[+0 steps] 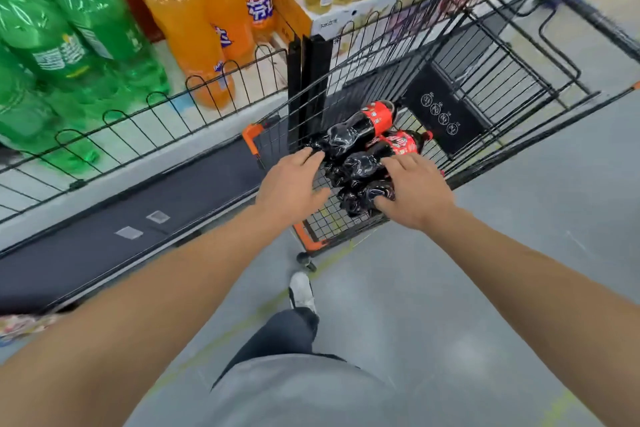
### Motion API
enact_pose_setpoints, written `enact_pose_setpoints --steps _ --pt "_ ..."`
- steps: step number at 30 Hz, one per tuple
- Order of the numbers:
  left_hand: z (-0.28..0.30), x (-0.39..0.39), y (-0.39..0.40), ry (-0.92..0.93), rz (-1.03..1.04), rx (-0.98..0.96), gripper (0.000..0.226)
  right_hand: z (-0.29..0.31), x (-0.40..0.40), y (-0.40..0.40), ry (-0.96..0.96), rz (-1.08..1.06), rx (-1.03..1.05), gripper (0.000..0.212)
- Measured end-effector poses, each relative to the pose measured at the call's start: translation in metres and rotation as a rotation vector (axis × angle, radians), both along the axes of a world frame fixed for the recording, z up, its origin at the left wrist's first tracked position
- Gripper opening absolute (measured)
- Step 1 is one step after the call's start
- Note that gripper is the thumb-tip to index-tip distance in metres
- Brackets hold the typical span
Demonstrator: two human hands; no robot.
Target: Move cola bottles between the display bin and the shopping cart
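Inspection, centre of frame: both my arms reach into the shopping cart (460,55), where the cola bottles (367,152) lie on their sides in a cluster on the wire floor (I count three at least; the overlap prevents a firm figure). My left hand (292,184) is spread, fingers straight, fingertips touching the base of the upper bottle, holding nothing. My right hand (414,189) lies over the lower bottles with its fingers curled down onto the nearest one; a grip appears to be forming. The display bin (145,135), at left behind its wire fence, shows green bottles (69,42) and orange bottles (197,21) but no cola. Judgement: every visible cola bottle sits in the cart; any transfer back to the bin remains outstanding.
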State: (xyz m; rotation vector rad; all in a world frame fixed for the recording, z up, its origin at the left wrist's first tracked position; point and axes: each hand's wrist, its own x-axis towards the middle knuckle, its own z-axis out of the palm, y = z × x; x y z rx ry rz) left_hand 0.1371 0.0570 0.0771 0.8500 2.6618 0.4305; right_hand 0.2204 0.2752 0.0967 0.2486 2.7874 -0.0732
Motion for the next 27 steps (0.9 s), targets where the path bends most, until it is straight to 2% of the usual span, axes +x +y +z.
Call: enact_pose_setpoints --steps 9,16,22,27 --pt "-0.02 -0.095 0.078 -0.1 0.014 -0.022 0.071 -0.015 -0.094 0.081 -0.048 -0.093 -0.087 0.077" --pt "-0.061 -0.148 0.145 -0.19 0.132 -0.079 0.073 -0.052 -0.168 0.157 -0.106 -0.165 -0.228 0.073" --pt "-0.113 -0.185 0.193 -0.306 0.282 -0.158 0.075 -0.107 -0.237 0.211 -0.129 -0.291 -0.46 0.041" --pt "-0.164 -0.21 0.215 -0.351 0.386 -0.19 0.08 -0.164 -0.28 0.232 -0.18 -0.446 -0.602 0.062"
